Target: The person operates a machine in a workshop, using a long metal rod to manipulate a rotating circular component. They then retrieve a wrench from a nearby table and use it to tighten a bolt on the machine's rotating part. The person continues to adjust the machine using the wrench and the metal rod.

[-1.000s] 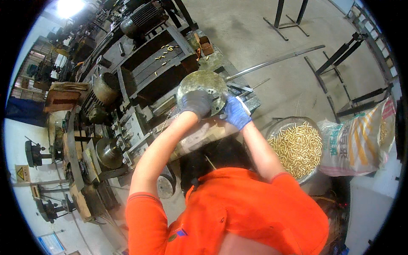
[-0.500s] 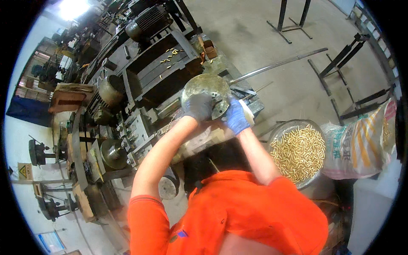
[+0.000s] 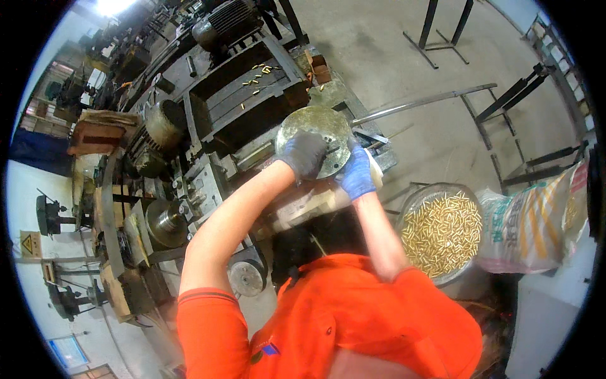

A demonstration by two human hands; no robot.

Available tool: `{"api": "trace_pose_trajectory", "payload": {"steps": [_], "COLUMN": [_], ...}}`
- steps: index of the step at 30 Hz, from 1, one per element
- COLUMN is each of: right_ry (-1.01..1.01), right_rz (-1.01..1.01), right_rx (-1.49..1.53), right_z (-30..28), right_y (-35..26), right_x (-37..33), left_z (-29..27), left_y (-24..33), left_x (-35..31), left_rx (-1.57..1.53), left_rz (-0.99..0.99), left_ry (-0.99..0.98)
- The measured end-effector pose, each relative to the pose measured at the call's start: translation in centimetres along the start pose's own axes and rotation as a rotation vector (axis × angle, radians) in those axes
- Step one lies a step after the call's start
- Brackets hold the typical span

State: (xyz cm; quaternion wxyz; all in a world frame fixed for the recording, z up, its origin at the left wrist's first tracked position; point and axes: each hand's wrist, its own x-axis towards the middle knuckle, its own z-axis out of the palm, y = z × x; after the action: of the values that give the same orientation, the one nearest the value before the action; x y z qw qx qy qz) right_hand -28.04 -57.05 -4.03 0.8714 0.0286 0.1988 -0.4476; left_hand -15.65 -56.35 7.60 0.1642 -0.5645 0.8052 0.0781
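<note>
A round, worn metal disc (image 3: pixel 312 119) with small holes sits on the machine in front of me. My left hand (image 3: pixel 304 155), in a dark grey glove, lies over the disc's lower middle with its fingers bent in beside a dark pin; whatever is between the fingertips is too small to make out. At the right rim of the disc, my right hand (image 3: pixel 356 170) in a blue glove is curled against the edge, its fingertips partly hidden. Something pale (image 3: pixel 375 169) shows just behind the right glove.
A round basin (image 3: pixel 404 211) full of small brass-coloured pieces stands at my right, beside a printed woven sack (image 3: pixel 524 221). A long metal bar (image 3: pixel 429 104) sticks out right from the machine. Ahead lies a metal tray (image 3: pixel 218 104) with several brass pieces; a motor (image 3: pixel 165 129) stands left.
The view has shifted slightly, so the machine sits a little further right. Both hands stay at the disc; my left hand has moved slightly to the right over it.
</note>
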Motion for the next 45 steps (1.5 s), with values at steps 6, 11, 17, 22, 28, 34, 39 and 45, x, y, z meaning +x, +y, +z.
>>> {"api": "trace_pose_trajectory", "payload": {"steps": [6, 11, 17, 22, 28, 34, 39, 45], "right_ry": [0.054, 0.113, 0.093, 0.080, 0.047, -0.045, 0.247, 0.320], "right_rz": [0.004, 0.004, 0.059, 0.040, 0.038, 0.124, -0.039, -0.519], "right_rx": [-0.141, -0.220, -0.206, -0.284, -0.345, -0.343, -0.455, -1.436], "right_z": [0.3, -1.3, 1.8, 1.3, 0.6, -1.6, -1.9, -2.8], "right_y": [0.2, -0.7, -0.5, -0.6, -0.4, -2.2, -5.1, -14.6], "right_x": [-0.7, -0.1, -2.4, -2.0, -1.2, -0.9, -5.5, -4.3], "left_z": [1.3, -0.1, -0.8, -3.4, -1.4, 3.7, 12.3, 24.3], "left_y": [-1.6, -0.7, -1.1, -2.7, -3.6, -1.6, -0.4, 1.9], "left_x": [-0.2, -0.6, -3.6, -10.8, -22.9, -36.6, -46.2, -52.3], "left_rx": [-0.016, -0.115, -0.259, -0.430, -0.717, -1.075, -1.117, -1.054], "left_rz": [0.121, 0.037, -0.052, 0.048, -0.167, -0.708, -1.116, -1.260], "left_ry": [0.089, 0.060, 0.393, 0.589, 0.601, 0.640, 0.770, 0.551]}}
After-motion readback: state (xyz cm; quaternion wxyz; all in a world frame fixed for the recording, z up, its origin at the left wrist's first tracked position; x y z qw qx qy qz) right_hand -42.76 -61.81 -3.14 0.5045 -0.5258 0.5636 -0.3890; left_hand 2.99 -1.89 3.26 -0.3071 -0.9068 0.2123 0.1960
